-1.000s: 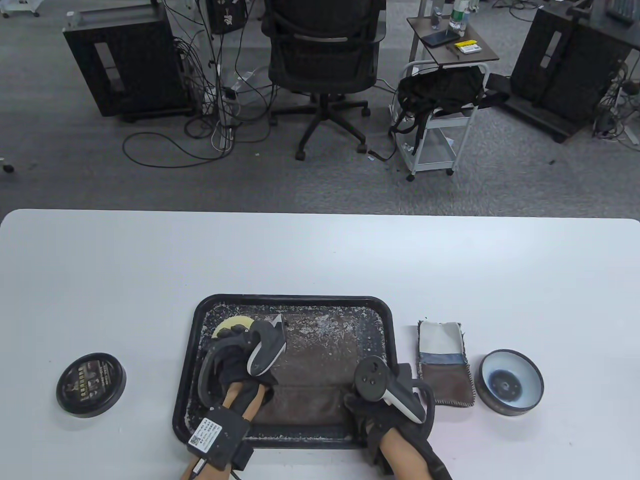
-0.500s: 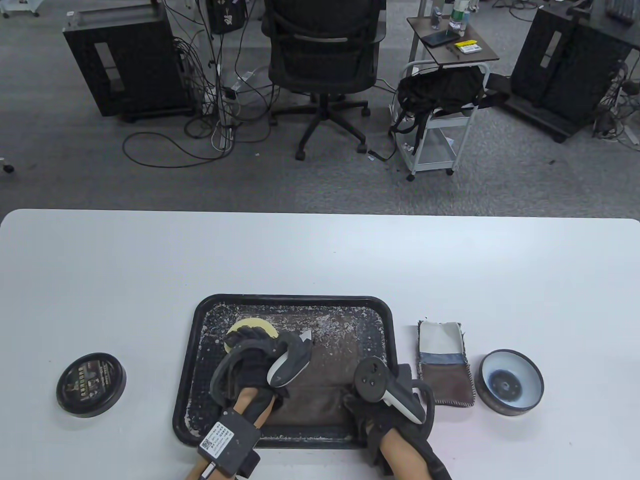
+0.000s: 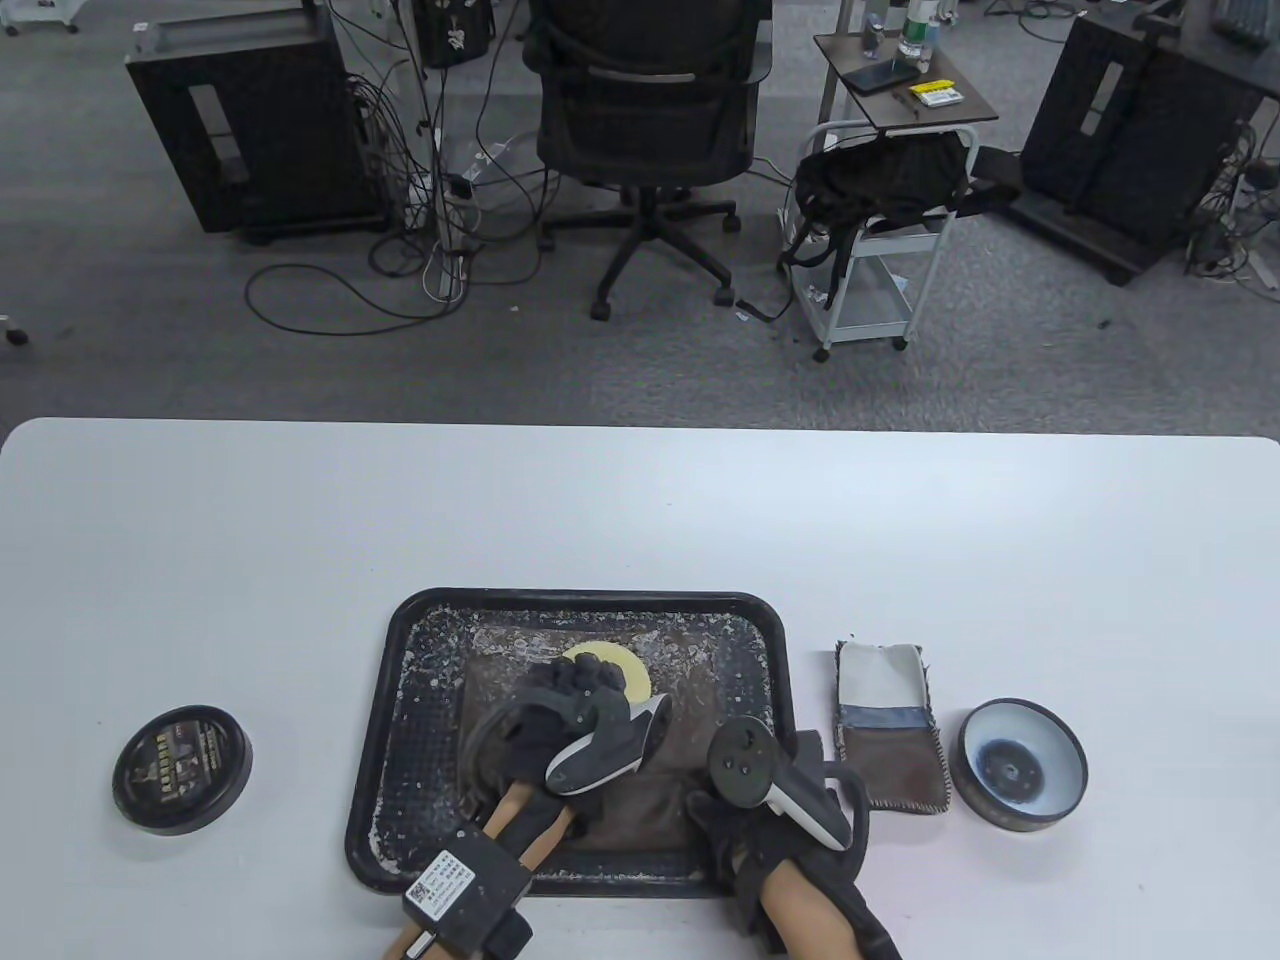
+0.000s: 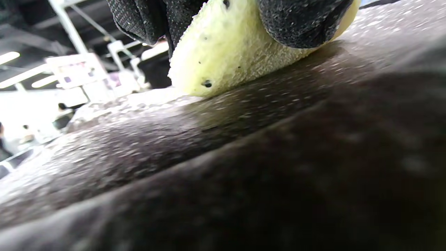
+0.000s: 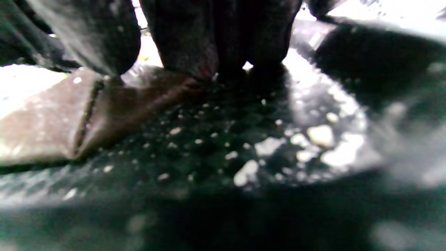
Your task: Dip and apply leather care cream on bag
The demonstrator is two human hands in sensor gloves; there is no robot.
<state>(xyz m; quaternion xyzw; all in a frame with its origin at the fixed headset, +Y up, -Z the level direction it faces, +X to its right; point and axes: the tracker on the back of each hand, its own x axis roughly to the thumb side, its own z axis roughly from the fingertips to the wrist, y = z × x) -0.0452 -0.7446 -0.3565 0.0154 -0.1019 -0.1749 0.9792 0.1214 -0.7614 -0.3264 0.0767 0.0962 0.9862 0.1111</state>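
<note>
A brown leather bag [image 3: 640,805] lies flat in a black tray [image 3: 372,760] near the table's front edge. My left hand [image 3: 580,682] grips a round yellow sponge [image 3: 628,674] and presses it onto the bag's upper middle. The left wrist view shows the sponge [image 4: 226,52] pinched under gloved fingertips [image 4: 299,21], its edge touching the leather [image 4: 244,157]. My right hand [image 3: 745,805] rests on the bag's lower right corner. In the right wrist view its fingers [image 5: 195,38] press down on that corner [image 5: 52,129]. The open cream tin [image 3: 1022,765] stands at the right.
The tin's black lid [image 3: 182,768] lies left of the tray. A small fabric and leather swatch [image 3: 890,725] sits between tray and cream tin. White flecks cover the tray floor [image 5: 278,150]. An office chair [image 3: 645,120] and a cart [image 3: 880,230] stand beyond the table.
My left hand has slid the sponge rightward, from the tray's upper left onto the middle of the bag. The right hand has stayed put.
</note>
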